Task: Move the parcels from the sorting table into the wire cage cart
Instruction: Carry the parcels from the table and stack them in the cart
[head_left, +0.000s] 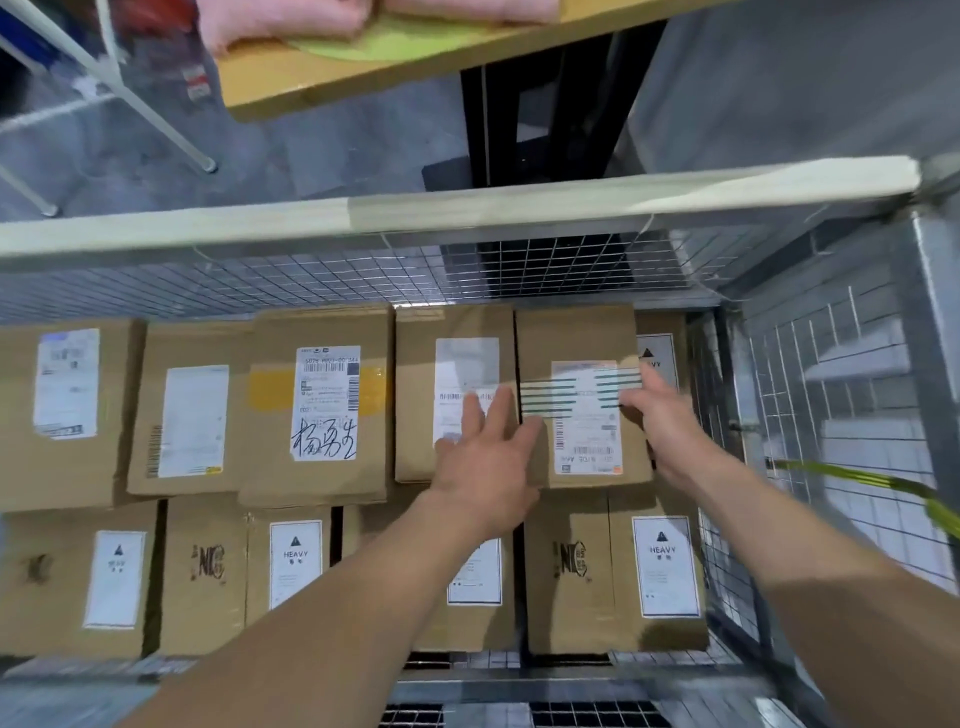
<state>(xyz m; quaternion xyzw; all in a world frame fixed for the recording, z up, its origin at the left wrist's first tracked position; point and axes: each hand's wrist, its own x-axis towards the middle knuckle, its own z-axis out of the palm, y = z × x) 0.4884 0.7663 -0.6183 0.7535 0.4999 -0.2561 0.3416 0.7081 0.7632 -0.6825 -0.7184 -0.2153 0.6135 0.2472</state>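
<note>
Grey floor (363, 135), perhaps concrete

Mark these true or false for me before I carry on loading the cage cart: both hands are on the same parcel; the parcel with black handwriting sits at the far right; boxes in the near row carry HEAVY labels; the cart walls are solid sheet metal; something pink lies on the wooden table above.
1. Both hands are on one parcel. True: the left hand and right hand lie with straight fingers on either side of the labelled parcel.
2. False: the handwritten parcel sits near the middle, left of the hands.
3. True: a HEAVY label shows on a near-row box.
4. False: the wire cage cart has mesh walls.
5. True: pink bundles lie on the wooden table.
</note>
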